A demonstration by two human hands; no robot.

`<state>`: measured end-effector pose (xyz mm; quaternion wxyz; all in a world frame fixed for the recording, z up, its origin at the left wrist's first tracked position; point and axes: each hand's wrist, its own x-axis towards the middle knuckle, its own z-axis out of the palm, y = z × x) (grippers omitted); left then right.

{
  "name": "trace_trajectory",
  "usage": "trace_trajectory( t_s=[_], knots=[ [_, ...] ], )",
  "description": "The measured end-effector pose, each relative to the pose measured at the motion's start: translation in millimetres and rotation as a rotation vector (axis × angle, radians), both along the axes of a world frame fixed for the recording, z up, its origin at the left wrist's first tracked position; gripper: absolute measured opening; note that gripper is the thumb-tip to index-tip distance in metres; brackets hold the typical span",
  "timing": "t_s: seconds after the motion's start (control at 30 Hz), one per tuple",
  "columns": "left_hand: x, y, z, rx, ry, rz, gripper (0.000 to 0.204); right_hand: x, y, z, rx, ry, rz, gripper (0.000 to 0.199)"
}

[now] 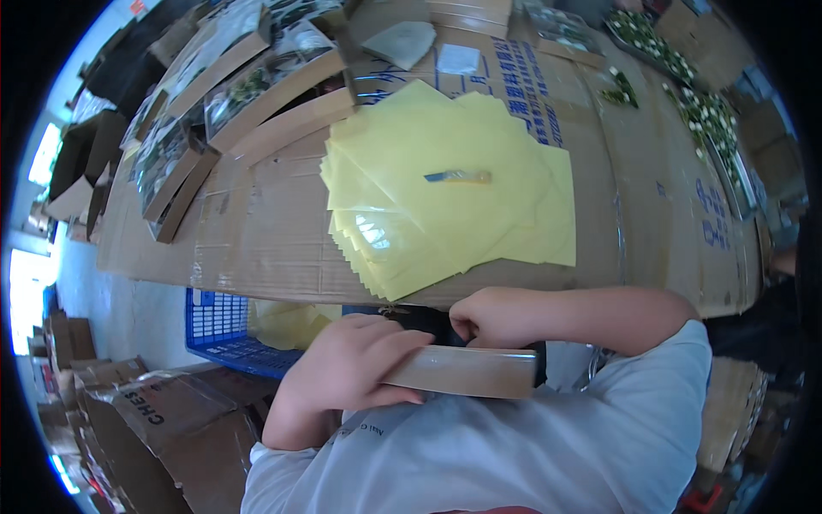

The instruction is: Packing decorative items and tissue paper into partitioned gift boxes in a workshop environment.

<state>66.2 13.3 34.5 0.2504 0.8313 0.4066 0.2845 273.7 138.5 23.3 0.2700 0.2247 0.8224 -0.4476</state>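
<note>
Against my body, below the table edge, my left hand (355,360) grips one end of a brown cardboard box (467,373) with a shiny clear upper edge. My right hand (490,315) is curled just beyond the box, its fingers bent down; what they hold, if anything, is hidden. A fanned stack of yellow sheets (454,223) lies on the table in front of me. On top of it rests a small slim item (458,177), blue at one end and yellowish at the other.
Brown boxes with clear covers (274,98) are piled at the far left of the cardboard-covered table (231,244). White-budded green sprigs (706,120) lie in trays at far right. A blue basket (214,330) holding yellow sheets stands below the table edge; large cartons (171,428) sit lower left.
</note>
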Motion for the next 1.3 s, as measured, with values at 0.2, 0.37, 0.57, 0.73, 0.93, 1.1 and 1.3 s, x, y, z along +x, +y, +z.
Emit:
trace_trajectory(
  t_s=[0.2,0.37,0.57,0.73,0.93,1.1,1.3],
  knots=[
    [-6.4,-63.5,-97.5,-0.302,-0.677,0.605,0.063,-25.8,79.5,-11.1,0.727,0.856,-0.254,0.018],
    [-13.7,-57.2,-99.2,-0.35,-0.004,0.399,0.038,-15.1,132.2,-57.5,0.99,0.777,-0.373,0.017],
    [-39.6,51.1,-37.0,0.201,-0.394,0.765,0.01,-18.8,121.3,-50.8,1.029,0.64,-0.388,0.019],
    [-22.8,177.8,-50.7,0.349,-0.097,0.437,0.016,-3.1,114.1,-49.5,1.182,0.522,-0.326,0.033],
    [-12.0,194.5,-75.7,0.323,0.208,0.395,0.019,6.0,130.6,-57.0,1.206,0.518,-0.396,0.033],
    [-8.5,194.8,-79.7,0.398,0.308,0.435,0.034,0.2,133.2,-58.2,1.171,0.557,-0.404,0.032],
    [-22.0,196.7,-66.0,0.249,0.426,0.545,0.045,-2.5,130.0,-55.9,1.119,0.521,-0.417,0.034]
  ],
)
